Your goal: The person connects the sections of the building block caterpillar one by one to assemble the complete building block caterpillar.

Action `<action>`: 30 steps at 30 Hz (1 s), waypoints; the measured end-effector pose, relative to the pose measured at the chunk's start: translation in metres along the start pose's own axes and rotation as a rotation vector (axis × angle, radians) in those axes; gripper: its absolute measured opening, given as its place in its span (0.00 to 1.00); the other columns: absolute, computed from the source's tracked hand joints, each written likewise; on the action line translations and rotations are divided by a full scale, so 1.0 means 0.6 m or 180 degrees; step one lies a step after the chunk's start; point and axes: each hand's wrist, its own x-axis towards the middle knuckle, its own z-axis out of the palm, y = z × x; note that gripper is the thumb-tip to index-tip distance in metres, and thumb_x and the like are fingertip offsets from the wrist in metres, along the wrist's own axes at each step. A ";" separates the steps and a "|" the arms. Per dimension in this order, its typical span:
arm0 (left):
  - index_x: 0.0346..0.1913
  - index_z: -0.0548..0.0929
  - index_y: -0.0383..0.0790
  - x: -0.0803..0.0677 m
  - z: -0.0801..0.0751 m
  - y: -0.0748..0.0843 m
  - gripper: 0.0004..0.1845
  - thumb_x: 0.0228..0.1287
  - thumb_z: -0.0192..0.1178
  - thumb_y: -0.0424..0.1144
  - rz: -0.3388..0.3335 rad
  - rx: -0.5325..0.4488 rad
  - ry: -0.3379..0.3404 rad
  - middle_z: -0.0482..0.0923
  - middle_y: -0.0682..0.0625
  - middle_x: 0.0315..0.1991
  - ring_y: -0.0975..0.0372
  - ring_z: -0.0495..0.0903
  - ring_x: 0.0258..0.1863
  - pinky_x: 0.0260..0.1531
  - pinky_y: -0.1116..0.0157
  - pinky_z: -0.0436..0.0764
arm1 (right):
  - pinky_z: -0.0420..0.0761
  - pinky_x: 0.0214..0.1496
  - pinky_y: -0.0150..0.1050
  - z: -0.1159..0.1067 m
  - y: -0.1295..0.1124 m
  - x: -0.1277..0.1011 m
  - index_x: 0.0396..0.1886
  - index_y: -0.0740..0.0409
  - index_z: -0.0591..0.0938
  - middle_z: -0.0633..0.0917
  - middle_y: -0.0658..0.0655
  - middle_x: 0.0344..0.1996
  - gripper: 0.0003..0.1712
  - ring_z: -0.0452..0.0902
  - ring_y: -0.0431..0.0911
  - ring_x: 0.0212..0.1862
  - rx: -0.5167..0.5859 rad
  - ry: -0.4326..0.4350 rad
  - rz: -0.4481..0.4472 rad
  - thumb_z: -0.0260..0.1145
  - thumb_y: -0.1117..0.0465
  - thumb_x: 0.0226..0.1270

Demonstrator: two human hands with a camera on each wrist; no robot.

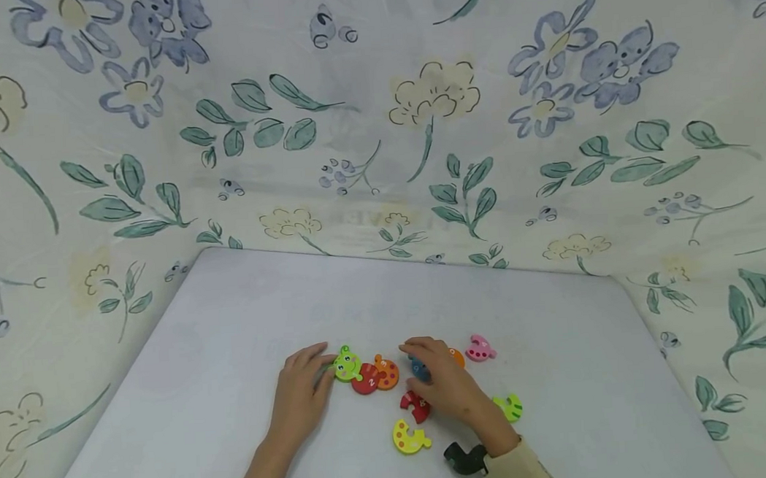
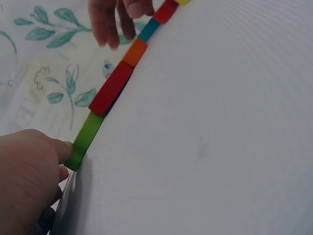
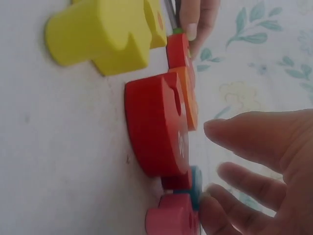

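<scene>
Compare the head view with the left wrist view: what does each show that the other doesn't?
Only the head view shows the loose pieces apart from the row: the pink piece, the yellow piece, the light green striped piece and a red piece, plus the green frog face from above. Only the left wrist view shows the row edge-on, with the left hand touching the green piece's end. Both show the right hand at the blue piece, the white table and the floral cloth.
</scene>
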 end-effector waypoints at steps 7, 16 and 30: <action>0.56 0.87 0.38 0.000 0.000 0.002 0.14 0.70 0.69 0.33 -0.0005 -0.0008 0.0018 0.79 0.42 0.66 0.45 0.71 0.69 0.67 0.40 0.71 | 0.83 0.63 0.49 -0.002 0.009 -0.005 0.71 0.50 0.78 0.75 0.53 0.70 0.34 0.70 0.52 0.69 0.0020 0.0113 0.0084 0.77 0.62 0.66; 0.57 0.87 0.39 0.002 -0.001 -0.001 0.13 0.72 0.67 0.35 -0.0067 -0.0005 -0.0063 0.78 0.43 0.67 0.45 0.70 0.70 0.68 0.41 0.70 | 0.83 0.63 0.47 -0.004 0.019 -0.008 0.70 0.52 0.79 0.77 0.55 0.67 0.32 0.73 0.51 0.66 -0.0095 0.0105 0.0176 0.76 0.65 0.66; 0.56 0.87 0.39 0.000 -0.002 0.003 0.14 0.70 0.68 0.33 -0.0019 0.0008 0.0022 0.78 0.43 0.66 0.46 0.70 0.69 0.66 0.41 0.71 | 0.82 0.63 0.47 0.010 0.036 -0.007 0.65 0.50 0.83 0.80 0.51 0.61 0.28 0.73 0.48 0.62 0.0013 0.0332 0.0273 0.78 0.59 0.65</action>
